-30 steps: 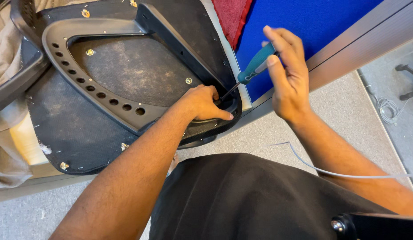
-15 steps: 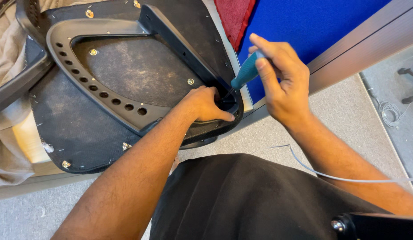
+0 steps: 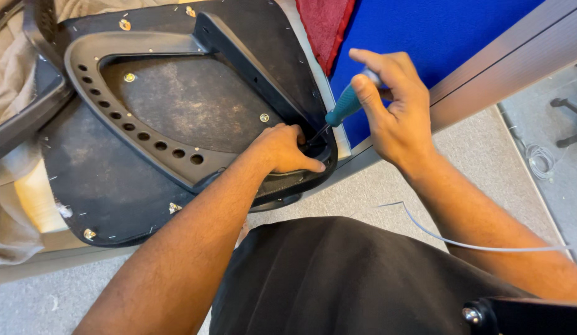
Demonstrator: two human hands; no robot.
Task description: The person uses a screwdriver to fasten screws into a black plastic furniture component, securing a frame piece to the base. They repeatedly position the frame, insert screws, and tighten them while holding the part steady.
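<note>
Lying upturned across the left of the view, the chair seat [image 3: 115, 180] showed its dusty black underside, with a curved black plastic bracket [image 3: 139, 133] dotted with holes fastened over it. The left hand [image 3: 285, 149] rested on the bracket's near corner, fingers curled and pressed down onto the plastic, holding nothing loose. Just right of it, the screwdriver [image 3: 344, 107] slanted down and leftward, its tip meeting the bracket beside the left fingertips and its teal handle rising up to the right. The right hand [image 3: 394, 118] pinched the handle's top end between thumb and fingers. A blue panel [image 3: 437, 37] stood behind, and a thin white cable [image 3: 450, 239] crossed the grey floor [image 3: 363, 192].
</note>
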